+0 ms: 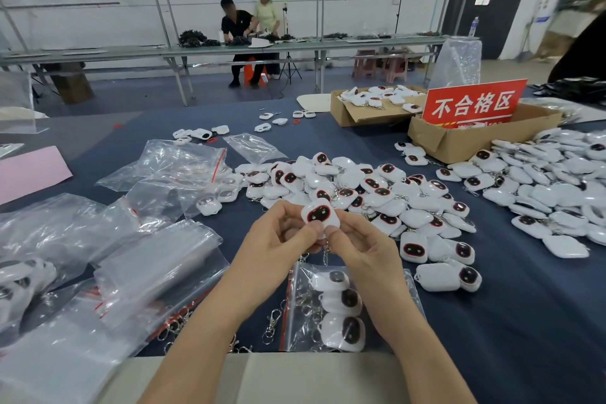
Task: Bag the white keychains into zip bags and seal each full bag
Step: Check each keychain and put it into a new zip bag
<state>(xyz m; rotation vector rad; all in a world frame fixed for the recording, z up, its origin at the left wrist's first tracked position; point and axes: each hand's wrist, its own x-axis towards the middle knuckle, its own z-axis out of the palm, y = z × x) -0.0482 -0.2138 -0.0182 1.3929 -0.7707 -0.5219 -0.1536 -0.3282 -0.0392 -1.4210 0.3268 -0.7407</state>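
i saw both hands meet at the centre of the frame, fingers curled. the left hand (282,233) and right hand (360,243) together pinched one white keychain (319,214), its dark face towards me. just below them lay a zip bag (300,279) holding three keychains. a red sign (472,103) at upper right read 不合格区.

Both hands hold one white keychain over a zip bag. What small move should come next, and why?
Probably lower the white keychain, pinched between the left hand and the right hand, and slide it into the zip bag lying just below. Three keychains show inside that bag, so it looks part-filled; whether its red-striped mouth is open I cannot tell.
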